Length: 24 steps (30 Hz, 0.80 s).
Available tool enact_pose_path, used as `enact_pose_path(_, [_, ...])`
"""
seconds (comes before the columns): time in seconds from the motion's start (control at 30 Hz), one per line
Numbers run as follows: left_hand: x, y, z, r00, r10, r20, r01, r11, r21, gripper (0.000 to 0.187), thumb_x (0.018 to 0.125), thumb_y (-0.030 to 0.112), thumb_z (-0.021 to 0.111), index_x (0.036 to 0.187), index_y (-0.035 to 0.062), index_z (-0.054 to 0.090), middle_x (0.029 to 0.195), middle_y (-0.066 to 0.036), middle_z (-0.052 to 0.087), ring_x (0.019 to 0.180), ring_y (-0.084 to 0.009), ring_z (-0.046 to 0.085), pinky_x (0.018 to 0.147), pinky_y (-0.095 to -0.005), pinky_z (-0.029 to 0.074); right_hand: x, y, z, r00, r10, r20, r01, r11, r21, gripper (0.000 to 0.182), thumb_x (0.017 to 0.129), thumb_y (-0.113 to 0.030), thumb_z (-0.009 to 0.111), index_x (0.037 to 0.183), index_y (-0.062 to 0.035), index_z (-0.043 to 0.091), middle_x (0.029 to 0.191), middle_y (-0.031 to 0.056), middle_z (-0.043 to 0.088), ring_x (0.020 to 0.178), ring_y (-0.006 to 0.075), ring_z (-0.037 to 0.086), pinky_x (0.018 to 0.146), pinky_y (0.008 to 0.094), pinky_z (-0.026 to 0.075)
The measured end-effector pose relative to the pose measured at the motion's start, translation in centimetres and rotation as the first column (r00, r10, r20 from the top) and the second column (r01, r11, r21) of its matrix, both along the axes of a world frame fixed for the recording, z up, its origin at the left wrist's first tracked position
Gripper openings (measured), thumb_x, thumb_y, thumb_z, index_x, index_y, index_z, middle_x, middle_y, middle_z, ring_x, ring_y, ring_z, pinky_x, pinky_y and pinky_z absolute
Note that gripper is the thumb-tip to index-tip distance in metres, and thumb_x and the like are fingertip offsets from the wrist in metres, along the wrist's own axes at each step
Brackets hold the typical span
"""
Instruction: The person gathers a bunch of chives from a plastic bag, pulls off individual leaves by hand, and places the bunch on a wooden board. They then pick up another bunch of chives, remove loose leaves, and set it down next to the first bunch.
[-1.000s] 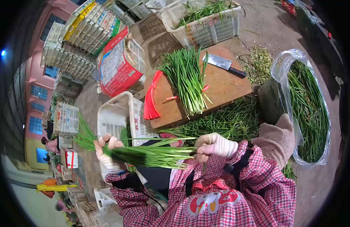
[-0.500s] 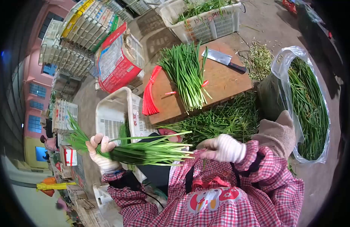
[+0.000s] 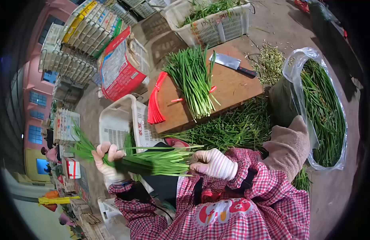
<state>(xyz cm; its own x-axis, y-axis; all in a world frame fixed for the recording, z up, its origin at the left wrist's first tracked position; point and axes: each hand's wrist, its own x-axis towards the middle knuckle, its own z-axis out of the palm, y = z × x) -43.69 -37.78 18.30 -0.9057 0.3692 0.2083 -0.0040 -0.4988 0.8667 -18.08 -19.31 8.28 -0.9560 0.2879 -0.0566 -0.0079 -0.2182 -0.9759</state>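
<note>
My left hand (image 3: pixel 110 162), in a pale glove, is wrapped round a bunch of long green stalks (image 3: pixel 153 161) held level over my lap. The fingers of my right hand (image 3: pixel 214 164), in a striped glove, are pinched at the cut ends of that bunch. Beyond my hands, a second pile of green stalks (image 3: pixel 192 82) lies on a wooden board (image 3: pixel 233 94), over a red tie strip. A cleaver (image 3: pixel 233 64) rests at the board's far right, and a bundle of red strips (image 3: pixel 156 102) at its left edge.
A white crate (image 3: pixel 119 124) stands left of the board, another crate (image 3: pixel 221 32) with greens behind it. A clear bag (image 3: pixel 323 116) of stalks is at the right. Loose greens (image 3: pixel 229 128) lie below the board. A red and white sack (image 3: pixel 121 70) stands at the back left.
My right hand has moved left and closed at the cut ends of the bunch. My left hand still holds the bunch in nearly the same place. The view has shifted slightly.
</note>
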Motion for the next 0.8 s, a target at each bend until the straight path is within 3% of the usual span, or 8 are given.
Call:
enact_pose_path(0.1, [-0.3,0.3,-0.1,0.973,-0.2,0.118,0.182,0.972,0.146,0.017,0.09,0.021,0.057,0.093,0.0043,0.058,0.072,0.0,0.049,0.056,-0.008,0.042,0.05,-0.0187,0.037,-0.3,-0.1,-0.2,0.998,0.057,0.004,-0.057,0.998,-0.031,0.017,0.084,-0.018,0.065,0.094,-0.0045,0.063,0.073,0.0091,0.065,0.065,0.014,0.062,0.061,0.0288,0.05])
enact_pose_path(0.13, [0.6,1.5,1.2,0.84,-0.491,0.232,0.402,0.849,0.343,0.015,0.09,0.022,0.057,0.082,0.009,0.054,0.068,0.004,0.041,0.053,-0.0066,0.033,0.047,-0.0207,0.029,-0.3,-0.2,-0.2,1.0,-0.003,-0.008,0.003,0.998,0.062,0.021,0.082,-0.022,0.066,0.095,-0.0052,0.063,0.074,0.0107,0.065,0.065,0.0171,0.063,0.062,0.03,0.05])
enact_pose_path(0.37, [2.7,3.4,2.0,0.875,-0.436,0.21,0.364,0.879,0.309,0.018,0.091,0.023,0.054,0.077,0.0134,0.048,0.073,0.006,0.04,0.055,-0.0072,0.031,0.048,-0.0227,0.027,-0.6,0.2,-0.7,0.99,-0.09,-0.113,0.135,0.851,0.507,0.018,0.08,-0.025,0.064,0.094,-0.0134,0.063,0.074,0.0124,0.063,0.068,0.0323,0.062,0.06,0.0383,0.05])
enact_pose_path(0.4, [3.2,3.7,1.6,0.986,-0.009,0.169,0.004,0.999,0.035,0.019,0.092,0.021,0.052,0.075,0.0144,0.045,0.074,0.006,0.039,0.056,-0.0077,0.033,0.048,-0.0232,0.027,-0.7,0.2,-0.7,0.987,-0.12,-0.105,0.158,0.819,0.551,0.018,0.08,-0.025,0.064,0.094,-0.0133,0.063,0.072,0.012,0.062,0.067,0.0321,0.062,0.059,0.038,0.05])
enact_pose_path(0.43, [3.2,3.8,1.7,0.986,-0.008,0.166,0.002,0.999,0.037,0.019,0.092,0.021,0.052,0.075,0.0144,0.045,0.074,0.006,0.039,0.056,-0.0077,0.033,0.048,-0.0232,0.027,-0.8,0.2,-0.8,0.984,-0.149,-0.099,0.178,0.784,0.595,0.018,0.081,-0.024,0.063,0.094,-0.0132,0.063,0.071,0.0115,0.062,0.066,0.0318,0.062,0.058,0.0377,0.05])
enact_pose_path(0.5, [3.3,4.1,2.2,0.889,-0.426,0.169,0.378,0.89,0.256,0.02,0.092,0.019,0.051,0.074,0.0143,0.044,0.076,0.005,0.041,0.056,-0.0077,0.035,0.049,-0.0231,0.029,-1.0,0.0,-1.1,0.979,-0.181,-0.092,0.197,0.741,0.642,0.02,0.081,-0.024,0.063,0.098,-0.0136,0.062,0.069,0.0115,0.061,0.065,0.0316,0.062,0.057,0.0376,0.05])
enact_pose_path(0.67, [3.8,4.5,2.3,0.969,-0.221,0.106,0.219,0.975,0.033,0.023,0.091,0.02,0.054,0.073,0.014,0.043,0.077,0.004,0.041,0.057,-0.0082,0.034,0.052,-0.0244,0.032,-0.8,0.1,-1.4,0.975,-0.218,-0.045,0.209,0.829,0.518,0.032,0.081,-0.028,0.065,0.109,-0.0126,0.061,0.073,0.0128,0.064,0.067,0.0285,0.065,0.06,0.0348,0.052])
enact_pose_path(0.8, [3.2,4.1,2.1,0.865,-0.481,0.143,0.443,0.865,0.235,0.033,0.096,0.039,0.048,0.077,0.0132,0.038,0.081,0.001,0.037,0.065,-0.0111,0.037,0.066,-0.0322,0.04,-0.1,0.4,0.1,0.973,-0.226,0.05,0.191,0.906,0.377,0.032,0.079,-0.029,0.07,0.101,-0.0076,0.062,0.075,0.012,0.065,0.067,0.0232,0.066,0.063,0.0315,0.052])
